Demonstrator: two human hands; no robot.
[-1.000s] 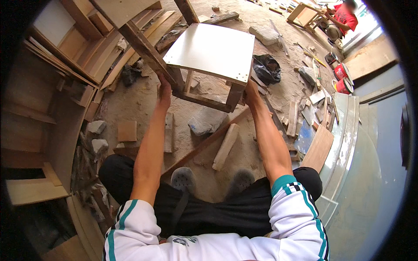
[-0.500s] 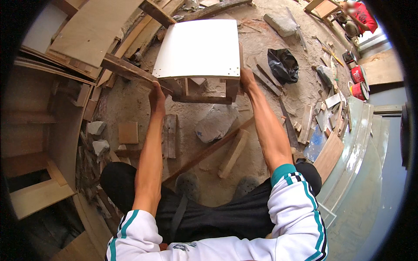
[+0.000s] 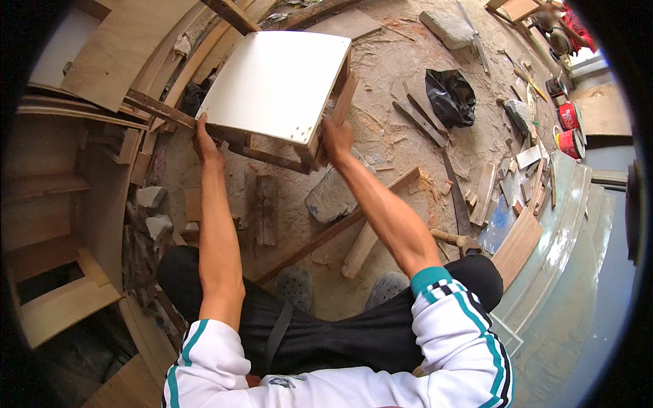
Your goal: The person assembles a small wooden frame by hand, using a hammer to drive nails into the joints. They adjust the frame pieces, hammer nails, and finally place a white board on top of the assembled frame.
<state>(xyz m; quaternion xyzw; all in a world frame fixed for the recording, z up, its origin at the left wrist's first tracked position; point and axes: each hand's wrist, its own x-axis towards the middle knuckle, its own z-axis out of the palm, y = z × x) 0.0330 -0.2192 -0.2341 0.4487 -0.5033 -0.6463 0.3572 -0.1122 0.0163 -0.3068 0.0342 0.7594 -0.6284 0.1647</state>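
Observation:
A wooden frame with a white panel (image 3: 275, 85) on top is held in front of me, its near edge sloping down to the right. Dark wooden bars (image 3: 160, 109) stick out from its left side. At the near left corner my left hand (image 3: 209, 144) grips the frame, with part of its fingers hidden beneath. My right hand (image 3: 336, 141) is closed round the wood at the near right corner. Small dark dots mark the panel's corners. Below the frame, a stone block (image 3: 331, 196) lies on the dusty floor.
Wooden cabinets (image 3: 47, 183) and leaning boards stand at left. On the floor are a long wooden strip (image 3: 340, 228), a black plastic bag (image 3: 450, 98), a hammer (image 3: 454, 239), a handsaw (image 3: 457, 197) and wood scraps. Glass sheets (image 3: 544, 272) lie at right. Another person (image 3: 571, 30) is at far right.
Both hands have shifted left with the white-topped frame. It has turned clockwise, so its right near corner now sits lower than the left one.

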